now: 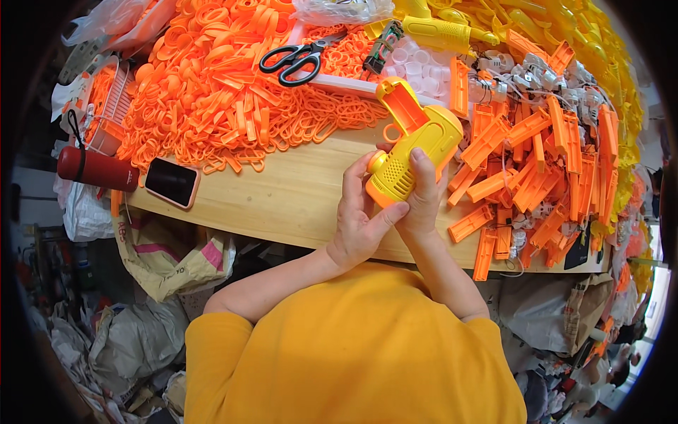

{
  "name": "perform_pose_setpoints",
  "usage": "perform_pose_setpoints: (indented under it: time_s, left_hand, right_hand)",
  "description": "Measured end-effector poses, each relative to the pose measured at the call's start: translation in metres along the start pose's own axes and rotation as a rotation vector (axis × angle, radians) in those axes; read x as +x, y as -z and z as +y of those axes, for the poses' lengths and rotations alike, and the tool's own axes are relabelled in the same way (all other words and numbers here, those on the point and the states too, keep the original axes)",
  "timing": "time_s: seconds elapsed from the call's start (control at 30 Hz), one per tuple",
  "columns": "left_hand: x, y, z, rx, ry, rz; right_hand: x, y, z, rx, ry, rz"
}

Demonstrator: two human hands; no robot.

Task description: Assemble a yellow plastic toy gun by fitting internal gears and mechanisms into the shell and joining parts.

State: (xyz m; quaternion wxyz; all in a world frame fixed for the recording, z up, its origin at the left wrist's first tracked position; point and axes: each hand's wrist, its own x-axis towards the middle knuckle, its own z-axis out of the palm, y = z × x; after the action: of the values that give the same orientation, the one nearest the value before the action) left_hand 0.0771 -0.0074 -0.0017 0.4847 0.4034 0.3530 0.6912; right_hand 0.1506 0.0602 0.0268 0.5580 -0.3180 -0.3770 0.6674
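Note:
A yellow-and-orange plastic toy body (432, 145) is held over the front part of the table, its shell bearing a slotted vent and a round knob. An open orange trough (404, 106) sticks up at its far end, with a small ring beside it. My left hand (359, 220) wraps the lower left side, fingers partly hidden behind the toy. On the other side my right hand (424, 194) grips it, thumb lying along the yellow shell. To the right is a heap of orange battery-box-like parts (526, 184) with wires.
Wooden table (311, 180) holds a large pile of orange parts (212, 78), black-handled scissors (293, 63), translucent caps (417, 67) and yellow shells (551, 21). At left lie a phone (171, 182) and red flask (99, 169). An open sack (166, 258) hangs below the table's edge.

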Motion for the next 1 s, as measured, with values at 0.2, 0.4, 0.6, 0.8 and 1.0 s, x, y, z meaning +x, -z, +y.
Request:
perform_pose_setpoints:
  time_s: [0.2, 0.4, 0.6, 0.8, 1.0]
  left_hand:
    - [-0.007, 0.016, 0.0, 0.3, -0.067, 0.014]
    - [-0.006, 0.088, 0.044, 1.02, -0.304, 0.231]
    - [0.023, 0.138, 0.059, 1.144, -0.124, 0.306]
    - [0.062, 0.135, 0.039, 1.381, -0.346, 0.087]
    - [0.095, 0.12, 0.029, 1.559, -0.338, -0.068]
  right_hand:
    - [0.001, 0.014, 0.006, 0.111, -0.177, -0.016]
    - [0.011, 0.036, -0.01, -0.387, -0.569, -0.404]
    - [0.023, 0.027, 0.011, -0.795, -0.463, -0.647]
    - [0.05, 0.004, 0.017, -1.045, -0.225, -0.861]
    - [0.053, -0.009, 0.026, -1.042, -0.1, -1.023]
